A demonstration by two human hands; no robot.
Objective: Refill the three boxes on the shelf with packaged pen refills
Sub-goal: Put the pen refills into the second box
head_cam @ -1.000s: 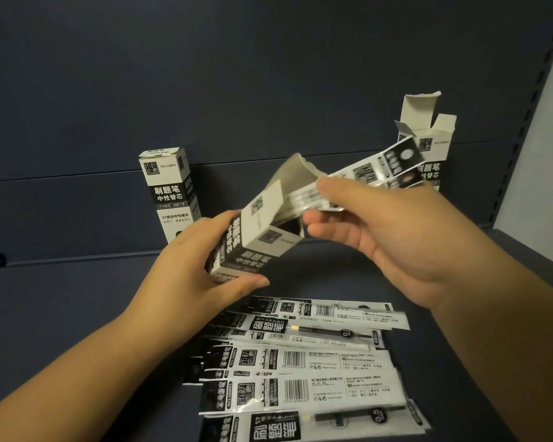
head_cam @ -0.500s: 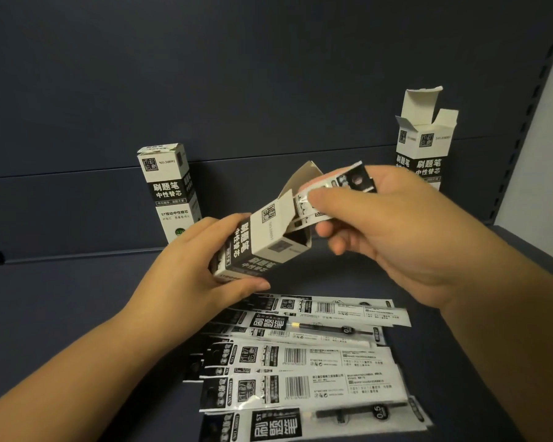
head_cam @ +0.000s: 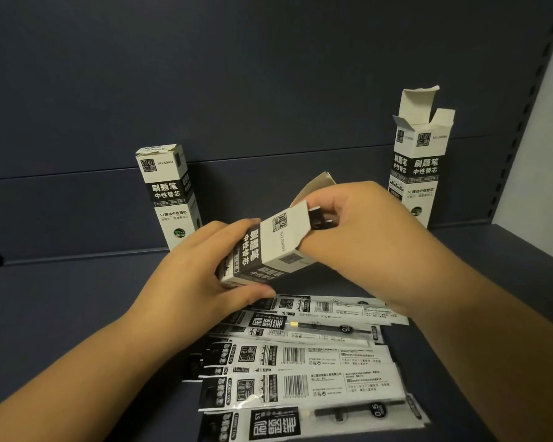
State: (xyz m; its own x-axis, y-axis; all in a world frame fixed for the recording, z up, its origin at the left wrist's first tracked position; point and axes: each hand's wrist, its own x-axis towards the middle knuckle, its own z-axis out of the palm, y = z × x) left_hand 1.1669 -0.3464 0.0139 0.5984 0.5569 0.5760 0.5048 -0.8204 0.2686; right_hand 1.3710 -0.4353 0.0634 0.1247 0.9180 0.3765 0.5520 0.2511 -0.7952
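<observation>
Spreading out below me is the dark blue shelf (head_cam: 61,314), its deck running back to a back panel (head_cam: 268,74) of the same colour, with a slotted upright (head_cam: 533,100) at two o'clock and a pale wall (head_cam: 549,138) beyond it. Across the deck at six o'clock lies a loose fan of packaged pen refills (head_cam: 300,371), overlapping, printed sides up. Two boxes stand upright against the panel: a closed box (head_cam: 170,196) at eleven o'clock and an open box (head_cam: 419,161) at one o'clock, its top flaps raised. Between them, lifted off the deck and tilted with its mouth toward two o'clock, is the held box (head_cam: 268,247). My left hand (head_cam: 198,275) grips its lower end, thumb beneath, fingers curled over the top. My right hand (head_cam: 358,224) is at the mouth, fingertips curled round the black end of a refill pack (head_cam: 321,220) that barely shows above the rim, beside the raised lid flap (head_cam: 316,186).
</observation>
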